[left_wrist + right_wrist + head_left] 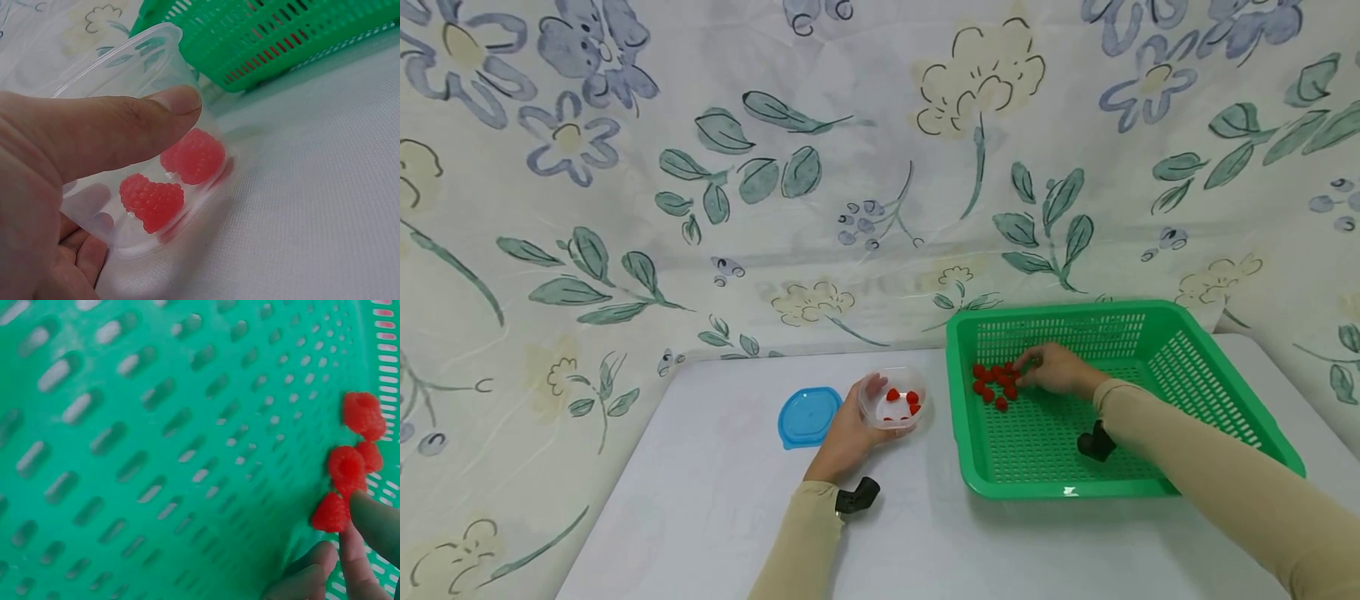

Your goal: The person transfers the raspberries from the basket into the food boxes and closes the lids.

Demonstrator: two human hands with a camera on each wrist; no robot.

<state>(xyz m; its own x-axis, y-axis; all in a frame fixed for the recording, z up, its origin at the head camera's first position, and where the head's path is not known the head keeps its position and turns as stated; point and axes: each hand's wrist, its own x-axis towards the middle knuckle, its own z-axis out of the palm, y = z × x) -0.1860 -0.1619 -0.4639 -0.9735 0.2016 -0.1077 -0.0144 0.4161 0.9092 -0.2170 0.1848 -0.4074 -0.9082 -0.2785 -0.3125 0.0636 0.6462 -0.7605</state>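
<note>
My left hand point(847, 437) grips a small clear plastic tub point(880, 410) just left of the basket, thumb along its near side and fingers round the far side. Several red raspberries point(152, 202) lie in the bottom of the tub. Inside the green basket point(957, 392), my right hand point(1060, 371) reaches to a cluster of raspberries point(988, 375) in its left part. Up close in the right wrist view, thumb and a fingertip pinch at a raspberry point(331, 513) at the cluster's edge, with others touching it.
A blue lid point(810, 417) lies flat on the white table point(715, 500), left of the tub. The basket has slotted, raised walls, and my right forearm crosses over its near right side. A floral cloth point(880, 275) hangs behind the table.
</note>
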